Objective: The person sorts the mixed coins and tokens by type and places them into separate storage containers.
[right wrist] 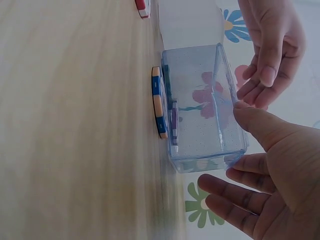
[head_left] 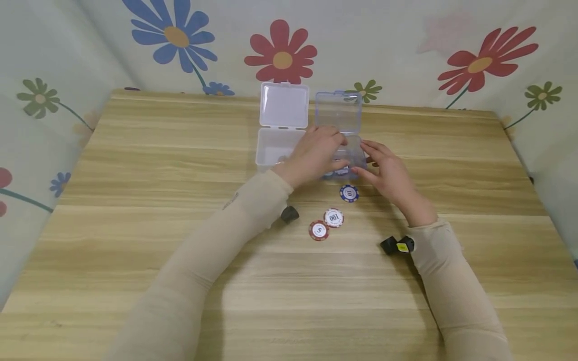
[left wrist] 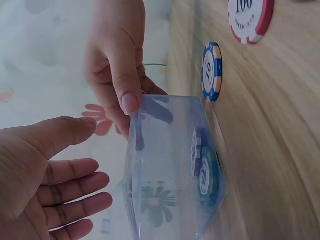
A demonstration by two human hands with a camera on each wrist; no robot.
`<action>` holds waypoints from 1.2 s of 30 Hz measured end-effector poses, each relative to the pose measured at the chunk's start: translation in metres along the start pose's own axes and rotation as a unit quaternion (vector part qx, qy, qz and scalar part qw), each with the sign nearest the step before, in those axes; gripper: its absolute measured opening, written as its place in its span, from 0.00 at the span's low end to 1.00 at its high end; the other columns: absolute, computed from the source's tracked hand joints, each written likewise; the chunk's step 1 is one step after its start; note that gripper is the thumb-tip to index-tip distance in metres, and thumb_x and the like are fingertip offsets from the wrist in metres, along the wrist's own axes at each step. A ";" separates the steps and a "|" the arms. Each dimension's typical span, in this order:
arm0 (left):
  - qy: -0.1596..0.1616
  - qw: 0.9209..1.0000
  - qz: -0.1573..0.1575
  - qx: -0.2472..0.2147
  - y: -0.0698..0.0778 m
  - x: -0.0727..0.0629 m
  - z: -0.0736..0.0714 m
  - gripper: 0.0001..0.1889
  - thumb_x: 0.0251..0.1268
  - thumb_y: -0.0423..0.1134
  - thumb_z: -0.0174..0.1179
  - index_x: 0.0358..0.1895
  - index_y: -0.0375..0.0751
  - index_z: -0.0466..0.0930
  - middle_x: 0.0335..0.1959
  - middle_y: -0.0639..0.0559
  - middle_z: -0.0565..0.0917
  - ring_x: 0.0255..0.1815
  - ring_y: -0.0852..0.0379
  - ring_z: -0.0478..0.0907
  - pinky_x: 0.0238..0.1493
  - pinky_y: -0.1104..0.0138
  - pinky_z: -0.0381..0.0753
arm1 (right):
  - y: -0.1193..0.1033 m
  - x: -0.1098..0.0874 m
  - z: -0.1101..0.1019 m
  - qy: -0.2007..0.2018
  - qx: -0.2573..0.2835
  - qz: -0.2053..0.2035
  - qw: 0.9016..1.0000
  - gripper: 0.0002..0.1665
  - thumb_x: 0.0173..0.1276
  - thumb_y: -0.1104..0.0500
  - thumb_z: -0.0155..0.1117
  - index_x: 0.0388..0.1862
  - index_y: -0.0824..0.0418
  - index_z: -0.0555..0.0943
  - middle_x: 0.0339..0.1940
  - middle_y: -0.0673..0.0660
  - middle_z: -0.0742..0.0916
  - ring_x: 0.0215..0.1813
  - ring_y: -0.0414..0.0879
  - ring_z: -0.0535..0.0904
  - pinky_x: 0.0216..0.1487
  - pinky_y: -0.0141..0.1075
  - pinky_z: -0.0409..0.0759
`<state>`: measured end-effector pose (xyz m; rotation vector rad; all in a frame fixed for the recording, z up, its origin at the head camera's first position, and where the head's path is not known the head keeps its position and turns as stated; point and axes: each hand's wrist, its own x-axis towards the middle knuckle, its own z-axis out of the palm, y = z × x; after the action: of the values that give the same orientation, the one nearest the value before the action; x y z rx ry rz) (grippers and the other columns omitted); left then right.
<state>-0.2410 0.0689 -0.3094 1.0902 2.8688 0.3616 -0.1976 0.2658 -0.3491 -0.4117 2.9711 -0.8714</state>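
Observation:
A clear bluish plastic box (head_left: pixel 356 159) stands with its lid (head_left: pixel 338 114) tipped back. My right hand (head_left: pixel 390 175) grips its right side, the thumb at the near rim and fingers along the side wall. Over the box hovers my left hand (head_left: pixel 316 153), fingers loosely bent and holding nothing. Through the clear wall show a green poker chip (left wrist: pixel 209 179) and a purple poker chip (left wrist: pixel 196 152) lying on the bottom. A blue poker chip (head_left: pixel 349 193) marked 10 lies on the table just in front of the box.
To the left stands a white plastic box (head_left: pixel 273 145), lid raised. Nearer me on the wooden table (head_left: pixel 135 200) lie a white-faced poker chip (head_left: pixel 333 217) marked 100 and a red poker chip (head_left: pixel 319 230) marked 5. A flowered curtain (head_left: pixel 384 45) hangs behind the table.

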 end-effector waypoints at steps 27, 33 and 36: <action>0.006 0.994 0.106 -0.024 0.017 -0.057 0.004 0.20 0.59 0.50 0.65 0.51 0.44 0.81 0.48 0.52 0.84 0.54 0.52 0.78 0.61 0.60 0.73 | -0.001 -0.001 0.000 0.007 -0.002 -0.005 1.000 0.38 0.68 0.52 0.63 0.70 0.68 0.65 0.72 0.65 0.69 0.56 0.62 0.79 0.57 0.54 0.78; -0.020 0.993 0.111 -0.044 0.013 -0.075 0.013 0.19 0.60 0.51 0.64 0.50 0.44 0.82 0.47 0.52 0.84 0.52 0.52 0.79 0.58 0.59 0.72 | -0.003 -0.001 0.000 0.000 0.001 0.003 1.000 0.38 0.68 0.50 0.62 0.71 0.68 0.64 0.73 0.64 0.68 0.57 0.62 0.78 0.57 0.54 0.78; -0.029 0.992 0.112 -0.051 0.010 -0.081 0.017 0.19 0.59 0.51 0.65 0.49 0.44 0.82 0.47 0.52 0.84 0.51 0.53 0.79 0.57 0.60 0.72 | -0.003 -0.001 0.001 0.002 0.000 0.003 1.000 0.38 0.68 0.50 0.62 0.71 0.68 0.64 0.73 0.65 0.68 0.57 0.62 0.78 0.57 0.54 0.78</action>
<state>-0.1709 0.0261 -0.3267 1.3830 2.6511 0.4737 -0.1958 0.2636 -0.3481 -0.4000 2.9742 -0.8729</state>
